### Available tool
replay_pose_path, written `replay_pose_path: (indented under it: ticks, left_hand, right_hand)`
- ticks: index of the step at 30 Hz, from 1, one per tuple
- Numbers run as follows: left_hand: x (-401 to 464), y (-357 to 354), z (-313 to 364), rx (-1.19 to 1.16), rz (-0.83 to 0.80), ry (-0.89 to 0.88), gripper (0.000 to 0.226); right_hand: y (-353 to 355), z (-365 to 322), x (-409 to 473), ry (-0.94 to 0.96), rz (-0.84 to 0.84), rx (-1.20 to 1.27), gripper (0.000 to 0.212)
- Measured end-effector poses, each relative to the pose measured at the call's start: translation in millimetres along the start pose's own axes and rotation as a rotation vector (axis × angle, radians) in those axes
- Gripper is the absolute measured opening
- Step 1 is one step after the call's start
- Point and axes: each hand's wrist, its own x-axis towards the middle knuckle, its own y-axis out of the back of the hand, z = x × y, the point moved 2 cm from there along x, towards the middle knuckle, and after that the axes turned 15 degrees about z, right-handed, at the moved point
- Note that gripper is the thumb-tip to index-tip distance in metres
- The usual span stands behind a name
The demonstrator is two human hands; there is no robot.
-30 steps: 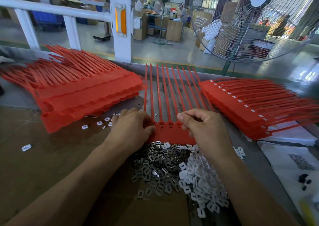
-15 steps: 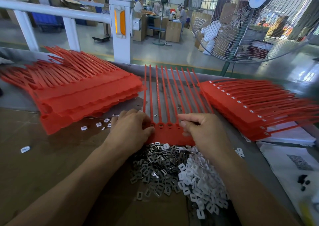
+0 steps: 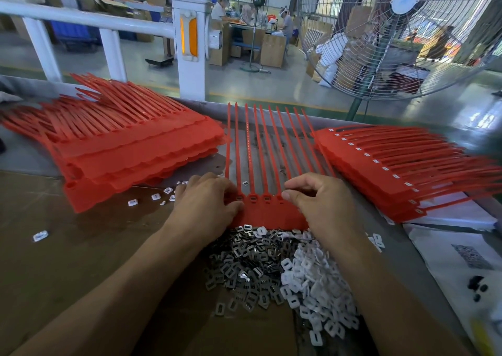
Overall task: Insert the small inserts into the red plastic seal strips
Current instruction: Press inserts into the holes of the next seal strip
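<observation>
Pressing an insert, the right hand (image 3: 323,203) pinches at the seal strip (image 3: 269,211) head; remaining sockets lie toward nine o'clock, where the left hand (image 3: 206,206) grips it.

seal strip sheet (image 3: 271,211) centre, strip stacks left (image 3: 130,149) and right (image 3: 394,171), insert pile (image 3: 274,271) in front
</observation>
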Motion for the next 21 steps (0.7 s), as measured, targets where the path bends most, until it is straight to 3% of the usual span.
replay_pose_path:
  ticks: [21]
  left_hand:
    - [0.5, 0.3, 0.4, 0.003, -0.009, 0.002, 0.032]
  right_hand:
    - [-15.4, 1.8, 10.3, 0.209, -0.063, -0.235, 0.014]
